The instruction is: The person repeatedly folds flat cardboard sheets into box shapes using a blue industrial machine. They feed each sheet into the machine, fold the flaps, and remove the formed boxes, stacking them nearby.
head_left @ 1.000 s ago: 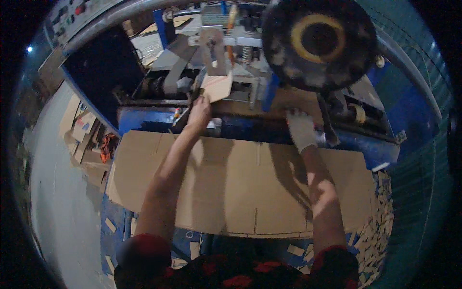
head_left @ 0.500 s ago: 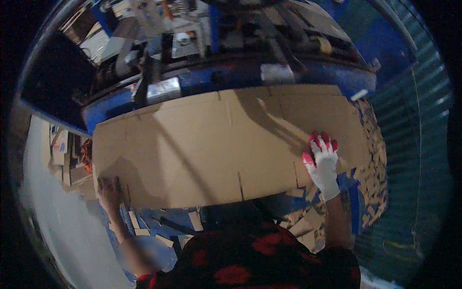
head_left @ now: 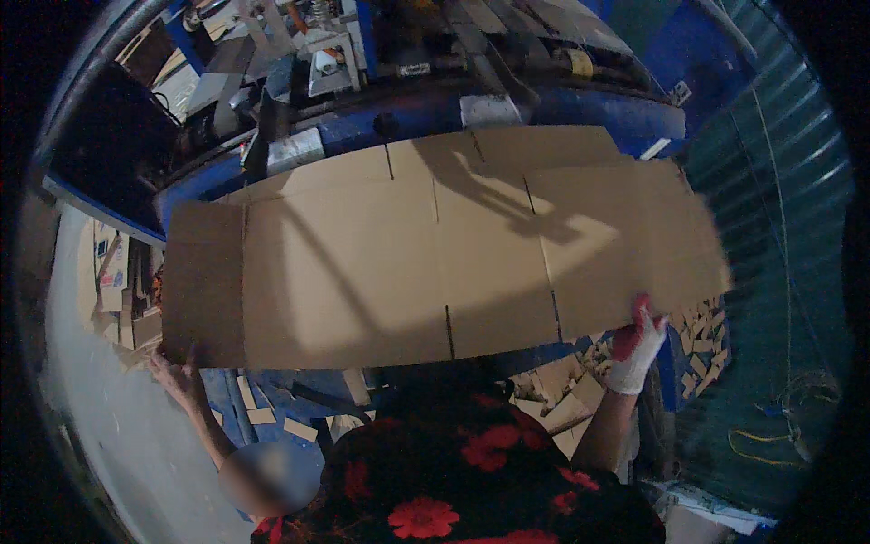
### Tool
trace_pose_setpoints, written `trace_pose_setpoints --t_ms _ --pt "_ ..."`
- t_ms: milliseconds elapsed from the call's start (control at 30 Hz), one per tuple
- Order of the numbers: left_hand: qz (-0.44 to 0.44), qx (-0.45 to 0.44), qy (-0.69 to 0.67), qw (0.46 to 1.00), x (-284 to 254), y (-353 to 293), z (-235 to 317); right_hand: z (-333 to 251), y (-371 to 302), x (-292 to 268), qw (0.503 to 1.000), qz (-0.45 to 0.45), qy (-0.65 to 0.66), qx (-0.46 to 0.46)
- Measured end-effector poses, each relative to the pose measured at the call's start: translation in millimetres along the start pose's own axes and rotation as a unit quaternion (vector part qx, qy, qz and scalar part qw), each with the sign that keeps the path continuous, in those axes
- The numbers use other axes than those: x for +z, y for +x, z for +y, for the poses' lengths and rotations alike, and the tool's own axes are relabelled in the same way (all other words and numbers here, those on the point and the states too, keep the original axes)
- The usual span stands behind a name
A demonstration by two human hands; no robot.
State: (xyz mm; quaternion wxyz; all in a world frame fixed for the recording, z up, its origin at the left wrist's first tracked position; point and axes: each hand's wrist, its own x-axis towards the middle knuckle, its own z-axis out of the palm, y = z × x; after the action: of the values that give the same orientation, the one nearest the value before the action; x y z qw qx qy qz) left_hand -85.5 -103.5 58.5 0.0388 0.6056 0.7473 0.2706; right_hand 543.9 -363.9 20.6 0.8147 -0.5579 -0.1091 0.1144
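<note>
Saw a big brown cardboard sheet [head_left: 390,272] in the middle of the view, long from side to side, with dark slits [head_left: 449,334] in its near edge. Held it with both hands: the bare left hand [head_left: 181,374] pinching the near corner at 8 o'clock, and the right hand [head_left: 639,340], in a white and red glove [head_left: 625,374], gripping the near edge at 4 o'clock, just short of the corner. Had the right thumb on top. Could not tell the tightness of either grip.

Probably called for both ends held level, to stop a sag in the middle. Likely called for fingers away from the slits too, as weak spots for a bend or rip.

Spotted maybe another sheet [head_left: 571,145] peeking out beneath, toward 12 o'clock. Past that, saw a machine's blue beam [head_left: 421,118] near the far edge, so needed care against bumps. Found cardboard scraps [head_left: 566,390] at 5 o'clock, a messy cardboard pile [head_left: 113,276] at 9 o'clock and a green ribbed wall [head_left: 770,245] at 3 o'clock.
</note>
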Motion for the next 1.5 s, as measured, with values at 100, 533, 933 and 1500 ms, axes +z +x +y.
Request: trace_pose_setpoints --t_ms 100,533,933,1500 --pt "0.051 0.054 -0.464 0.883 10 -20 34 -30 -27 43 0.967 -0.087 -0.209 -0.115" --pt "-0.038 0.389 -0.189 0.901 129 -11 176 53 11 187 0.459 -0.487 -0.561 -0.487" --pt "0.0 0.266 -0.184 0.946 147 32 178 85 41 231 0.471 -0.507 -0.479 -0.54" --pt "-0.324 0.313 -0.222 0.865 158 29 228 75 39 231 0.513 -0.532 -0.475 -0.477"
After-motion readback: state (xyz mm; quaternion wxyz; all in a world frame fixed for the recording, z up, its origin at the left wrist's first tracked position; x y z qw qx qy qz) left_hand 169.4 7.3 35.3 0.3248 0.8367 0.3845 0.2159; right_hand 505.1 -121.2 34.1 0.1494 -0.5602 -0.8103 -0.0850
